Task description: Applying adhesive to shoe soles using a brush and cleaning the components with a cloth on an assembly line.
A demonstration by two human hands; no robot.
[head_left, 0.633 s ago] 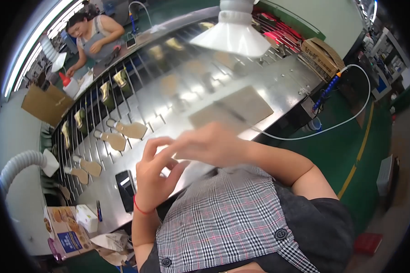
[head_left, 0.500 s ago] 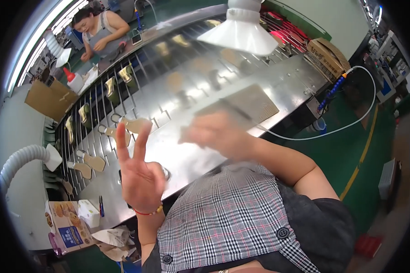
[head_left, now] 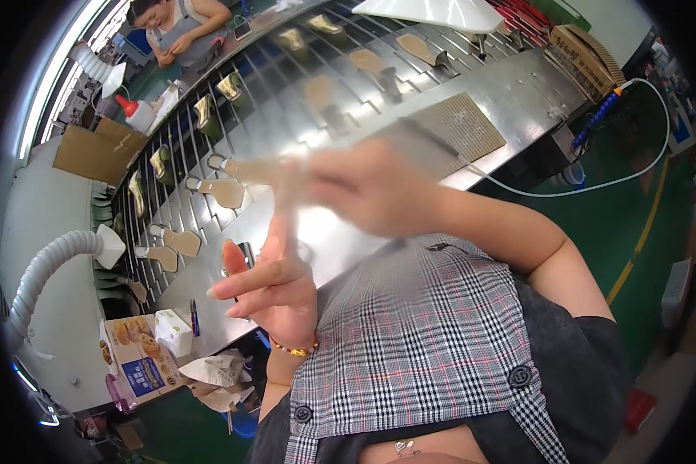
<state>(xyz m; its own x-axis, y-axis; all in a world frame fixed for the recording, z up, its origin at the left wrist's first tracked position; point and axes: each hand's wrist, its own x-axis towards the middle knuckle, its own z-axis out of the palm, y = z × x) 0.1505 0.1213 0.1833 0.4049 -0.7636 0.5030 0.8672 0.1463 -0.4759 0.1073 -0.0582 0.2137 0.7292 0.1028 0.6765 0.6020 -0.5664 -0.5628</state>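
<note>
My left hand point(head_left: 278, 290) is raised over the near edge of the metal worktop, fingers spread, thumb and index pointing up toward the other hand. A beaded bracelet circles its wrist. My right hand point(head_left: 375, 189) is smeared by motion, its fingers drawn together at the left fingertips. Between the two hands shows a pale, blurred strip point(head_left: 294, 197), too smeared to name. Just beyond the hands, beige sole-shaped pieces point(head_left: 220, 192) with dark looped ends lie on the rod conveyor. Behind my right hand lies a textured grey-brown pad point(head_left: 472, 124) on the metal worktop point(head_left: 510, 97).
Gold and green shoe-shaped pieces point(head_left: 160, 164) stand along the conveyor. A white hood point(head_left: 441, 11) hangs above; a ribbed hose point(head_left: 54, 267) is at left. A white tube point(head_left: 580, 193) loops at right. A co-worker point(head_left: 182, 35) sits across. A cardboard box point(head_left: 584, 58) stands far right.
My left hand has turned, its fingers now fanned toward the left. My right hand has come left, up to the left fingertips. The whole view has shifted slightly.
</note>
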